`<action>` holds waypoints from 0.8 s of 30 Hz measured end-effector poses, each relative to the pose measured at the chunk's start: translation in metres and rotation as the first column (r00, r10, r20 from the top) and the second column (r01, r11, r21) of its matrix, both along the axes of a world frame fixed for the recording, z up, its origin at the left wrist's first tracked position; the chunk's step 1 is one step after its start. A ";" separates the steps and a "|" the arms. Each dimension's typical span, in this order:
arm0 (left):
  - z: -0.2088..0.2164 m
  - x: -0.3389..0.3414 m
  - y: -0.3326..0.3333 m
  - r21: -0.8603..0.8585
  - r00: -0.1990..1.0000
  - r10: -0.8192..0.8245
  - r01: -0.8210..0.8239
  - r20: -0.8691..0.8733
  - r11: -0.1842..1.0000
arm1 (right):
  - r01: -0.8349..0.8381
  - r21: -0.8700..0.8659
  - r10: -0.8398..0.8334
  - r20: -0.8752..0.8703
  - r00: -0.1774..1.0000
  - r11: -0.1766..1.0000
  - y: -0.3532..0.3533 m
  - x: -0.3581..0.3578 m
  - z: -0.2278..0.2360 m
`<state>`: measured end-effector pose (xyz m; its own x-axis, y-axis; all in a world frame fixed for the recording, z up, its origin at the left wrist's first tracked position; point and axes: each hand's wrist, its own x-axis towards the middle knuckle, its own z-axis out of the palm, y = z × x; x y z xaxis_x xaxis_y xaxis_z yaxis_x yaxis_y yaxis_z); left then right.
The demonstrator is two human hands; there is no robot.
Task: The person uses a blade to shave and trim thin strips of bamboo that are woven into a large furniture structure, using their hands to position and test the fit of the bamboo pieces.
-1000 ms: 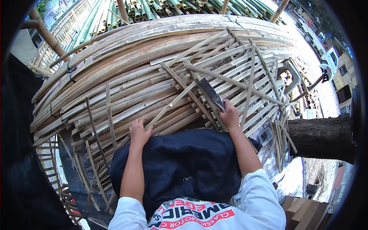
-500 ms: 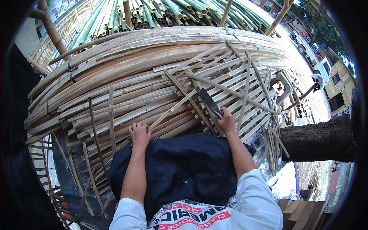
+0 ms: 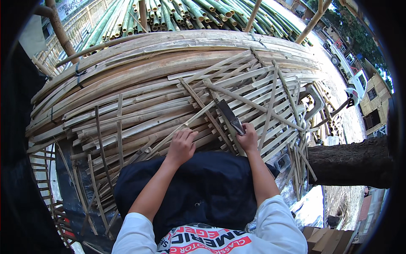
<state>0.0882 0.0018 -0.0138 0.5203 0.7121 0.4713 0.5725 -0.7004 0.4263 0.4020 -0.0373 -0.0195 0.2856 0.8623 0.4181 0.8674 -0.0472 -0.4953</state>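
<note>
My right hand (image 3: 248, 138) is closed round the handle of a machete (image 3: 229, 113), a broad, dark, blunt-ended blade that slants away to the upper left. A thin pale bamboo strip (image 3: 199, 113) runs diagonally up to beside the blade's far end. My left hand (image 3: 182, 146) is closed on this strip, partway along it; the back of the hand hides the fingertips. Under both hands lie many split bamboo slats (image 3: 144, 108), with darker sticks crossing over them. Dark cloth (image 3: 190, 186) covers my lap.
Long split bamboo lengths (image 3: 169, 53) are stacked beyond the slats, and green poles (image 3: 198, 12) lie behind them. A dark trunk-like log (image 3: 351, 163) juts in at right. Near it sits a clear plastic container (image 3: 282, 161). A white truck (image 3: 357, 82) stands far right.
My left hand has moved right and slightly up along the bamboo strip, closer to the machete. My right hand and the blade have shifted only a little.
</note>
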 end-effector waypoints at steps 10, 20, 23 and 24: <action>-0.017 0.122 0.079 0.167 0.892 -0.427 0.448 -0.150 0.878 | 0.104 0.009 -0.096 -0.310 0.946 0.995 -0.005 0.004 0.006; -0.039 0.168 0.085 0.193 0.896 -0.362 0.414 -0.256 0.889 | 0.109 0.044 -0.086 -0.353 0.931 0.993 -0.008 0.006 0.007; -0.022 0.196 0.092 0.195 0.885 -0.393 0.443 -0.247 0.875 | 0.154 0.048 -0.129 -0.344 0.930 0.987 -0.013 0.013 0.008; -0.013 0.201 0.099 0.246 0.876 -0.397 0.463 -0.276 0.851 | 0.170 0.046 -0.143 -0.354 0.924 0.984 -0.009 0.011 0.012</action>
